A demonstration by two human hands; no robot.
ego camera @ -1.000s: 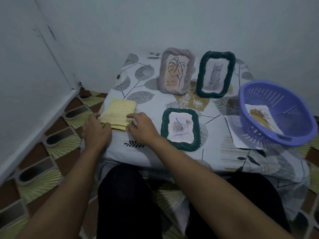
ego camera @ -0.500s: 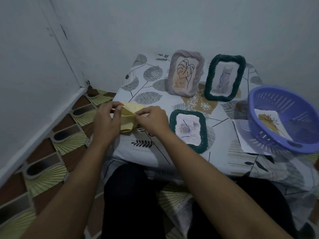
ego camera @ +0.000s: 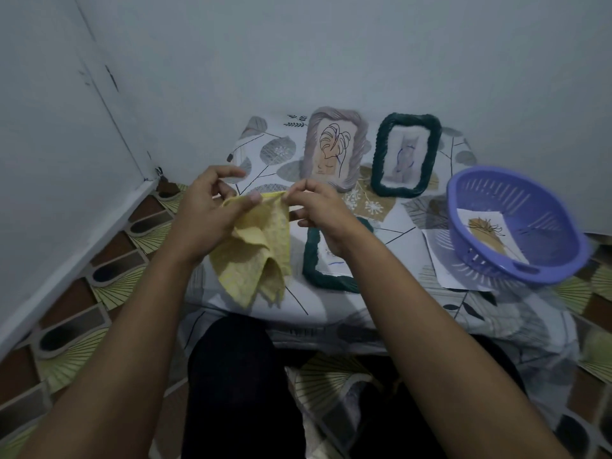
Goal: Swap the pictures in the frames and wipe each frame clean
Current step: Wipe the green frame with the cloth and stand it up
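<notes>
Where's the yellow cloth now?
The cloth hangs left of centre in the head view, held by the left hand and right hand above the table, beside the flat green frame.

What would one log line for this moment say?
left hand: pinches yellow cloth | right hand: pinches top edge | cloth: hanging above table | flat green frame: on table

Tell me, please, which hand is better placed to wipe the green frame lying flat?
Probably the right hand: it pinches the yellow cloth directly above the flat green frame, while the left hand holds the cloth off to the frame's left.
</notes>
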